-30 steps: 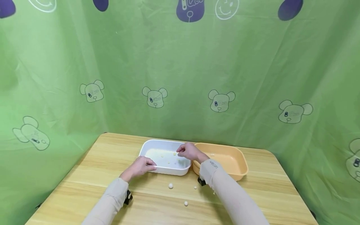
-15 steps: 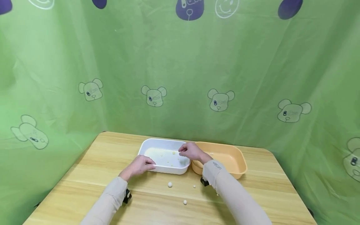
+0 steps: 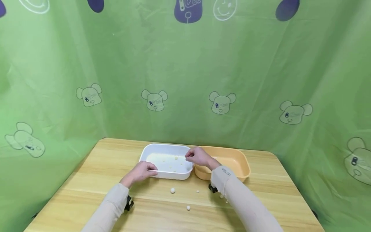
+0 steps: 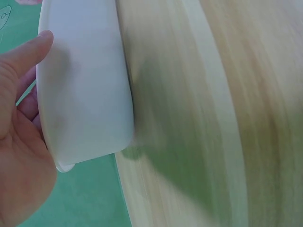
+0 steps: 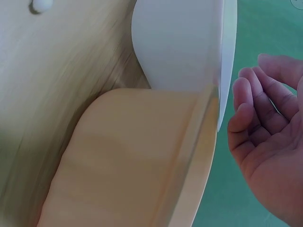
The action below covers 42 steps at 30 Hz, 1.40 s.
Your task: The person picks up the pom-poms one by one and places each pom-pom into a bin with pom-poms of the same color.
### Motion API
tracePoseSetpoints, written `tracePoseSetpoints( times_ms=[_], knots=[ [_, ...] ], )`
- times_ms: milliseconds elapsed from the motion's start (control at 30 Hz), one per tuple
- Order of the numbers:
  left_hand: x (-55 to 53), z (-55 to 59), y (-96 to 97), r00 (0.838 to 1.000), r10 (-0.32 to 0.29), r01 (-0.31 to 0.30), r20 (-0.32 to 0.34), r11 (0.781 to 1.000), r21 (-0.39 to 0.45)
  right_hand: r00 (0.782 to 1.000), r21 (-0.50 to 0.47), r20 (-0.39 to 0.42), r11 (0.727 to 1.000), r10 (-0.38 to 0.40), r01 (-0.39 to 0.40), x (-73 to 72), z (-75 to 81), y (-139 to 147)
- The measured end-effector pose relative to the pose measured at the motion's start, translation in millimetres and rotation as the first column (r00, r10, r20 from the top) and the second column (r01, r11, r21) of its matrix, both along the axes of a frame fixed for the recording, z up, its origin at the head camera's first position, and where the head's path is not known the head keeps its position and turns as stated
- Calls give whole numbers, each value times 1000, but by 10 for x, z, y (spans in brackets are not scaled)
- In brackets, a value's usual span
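My left hand [image 3: 141,171] grips the near rim of a white plastic basin [image 3: 173,176]; in the left wrist view, the thumb [image 4: 35,52] lies on the outer wall and the other fingers are behind the rim. Several tiny yellow bits, one a larger yellow piece [image 3: 175,158], lie scattered on the basin's floor. Over that basin's right end hovers my right hand [image 3: 200,157], its fingers loosely bent. Nothing shows between its thumb and fingertips in the right wrist view. An orange basin [image 3: 246,161] stands against the white one, partly hidden by the right hand and forearm.
On the wooden table [image 3: 156,216], in front of the basins, lie a larger white ball [image 3: 172,190], a smaller white ball [image 3: 188,208] and a tiny white ball [image 3: 197,191]. Small pale bits are beside the right sleeve. A green printed curtain [image 3: 185,129] hangs behind.
My right hand has shifted a little to the right over the white basin, toward the orange one. The left hand keeps its hold on the rim. The head view has turned slightly.
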<state>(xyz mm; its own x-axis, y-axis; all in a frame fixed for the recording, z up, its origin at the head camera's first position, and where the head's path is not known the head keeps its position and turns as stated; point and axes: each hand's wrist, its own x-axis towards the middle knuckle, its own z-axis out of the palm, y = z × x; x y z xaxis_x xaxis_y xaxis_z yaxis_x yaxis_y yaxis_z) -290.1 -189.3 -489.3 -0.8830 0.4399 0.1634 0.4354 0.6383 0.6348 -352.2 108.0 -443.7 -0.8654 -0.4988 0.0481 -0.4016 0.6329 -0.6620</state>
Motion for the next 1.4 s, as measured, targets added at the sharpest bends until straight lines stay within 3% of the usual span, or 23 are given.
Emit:
tracePoseSetpoints(
  times_ms=[233,533,833,967,1400],
  knots=[
    [18,2,20,1000,2,-2,12,1000,15,1000,-6,3,1000,-4,4,54,33,50],
    [41,10,54,1000,8,-9,24,999,43,998,-20,-51,999,25,-26,146,73,172],
    [59,93,111,999,8,-4,-46,997,80,998,-7,-69,1000,-12,11,284,110,534],
    [104,165,159,995,-21,29,-98,996,84,996,-1,-77,999,-32,32,325,105,768],
    [370,215,451,983,-160,166,-91,985,57,990,23,-105,995,-90,93,468,-14,1533]
  ],
)
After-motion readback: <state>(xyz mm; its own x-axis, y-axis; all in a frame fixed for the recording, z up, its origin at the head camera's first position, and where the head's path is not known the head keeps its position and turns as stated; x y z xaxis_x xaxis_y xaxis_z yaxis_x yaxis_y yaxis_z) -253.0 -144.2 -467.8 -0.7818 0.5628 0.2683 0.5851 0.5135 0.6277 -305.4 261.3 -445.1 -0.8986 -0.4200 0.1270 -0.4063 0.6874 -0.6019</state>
